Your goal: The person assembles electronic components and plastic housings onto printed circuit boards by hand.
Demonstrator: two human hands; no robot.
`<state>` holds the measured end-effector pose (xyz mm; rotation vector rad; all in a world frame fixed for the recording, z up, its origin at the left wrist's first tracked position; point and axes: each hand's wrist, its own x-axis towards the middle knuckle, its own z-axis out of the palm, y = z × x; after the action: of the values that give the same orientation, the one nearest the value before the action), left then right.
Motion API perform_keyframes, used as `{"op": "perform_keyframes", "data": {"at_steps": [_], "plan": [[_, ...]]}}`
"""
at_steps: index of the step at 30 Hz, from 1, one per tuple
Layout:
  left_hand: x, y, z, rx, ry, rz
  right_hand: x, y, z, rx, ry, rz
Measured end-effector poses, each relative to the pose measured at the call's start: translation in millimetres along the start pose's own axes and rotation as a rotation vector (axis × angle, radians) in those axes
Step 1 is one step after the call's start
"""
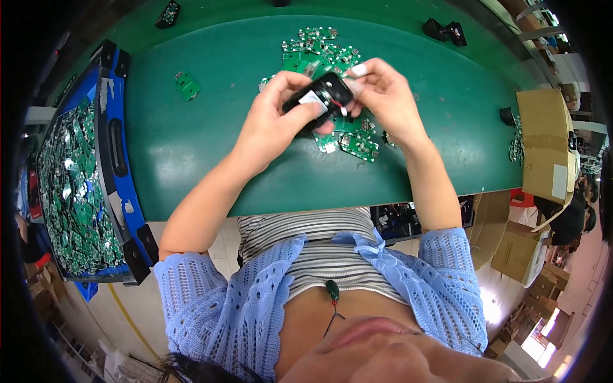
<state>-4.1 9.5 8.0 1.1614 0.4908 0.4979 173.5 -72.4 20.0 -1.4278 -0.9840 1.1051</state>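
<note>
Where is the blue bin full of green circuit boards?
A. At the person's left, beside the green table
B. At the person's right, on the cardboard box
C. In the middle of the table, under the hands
A: the blue bin of boards stands at the left edge of the green table, away from both hands.

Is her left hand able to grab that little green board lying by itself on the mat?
Probably yes, but not right away. The lone green board lies in the open on the mat with nothing around it. The left hand is busy, though, holding the black part together with the right hand.
</note>
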Motion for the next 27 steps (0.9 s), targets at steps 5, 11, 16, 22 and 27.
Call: {"op": "perform_keyframes", "data": {"at_steps": [5, 11, 16, 22, 27], "plan": [[4.9, 5.9, -6.3, -0.075, 0.148, -0.114, -18.6, -14.3, 7.1, 0.142, 0.262, -0.259], [4.0, 2.7, -4.0, -0.137, 0.166, -0.088, -37.7, -27.9, 36.6, 0.230, 0.141, -0.277], [1.7, 4.2, 2.1, -0.076, 0.166, -0.008, -31.1, -23.7, 39.6, 0.221, 0.123, -0.253], [-0.9, 3.9, 2.6, -0.099, 0.142, 0.004, -27.6, -20.0, 36.4, 0.167, 0.140, -0.164], [-3.2, 3.8, 6.3, -0.059, 0.121, 0.033, -26.5, -16.7, 34.0, 0.105, 0.156, -0.122]]}}
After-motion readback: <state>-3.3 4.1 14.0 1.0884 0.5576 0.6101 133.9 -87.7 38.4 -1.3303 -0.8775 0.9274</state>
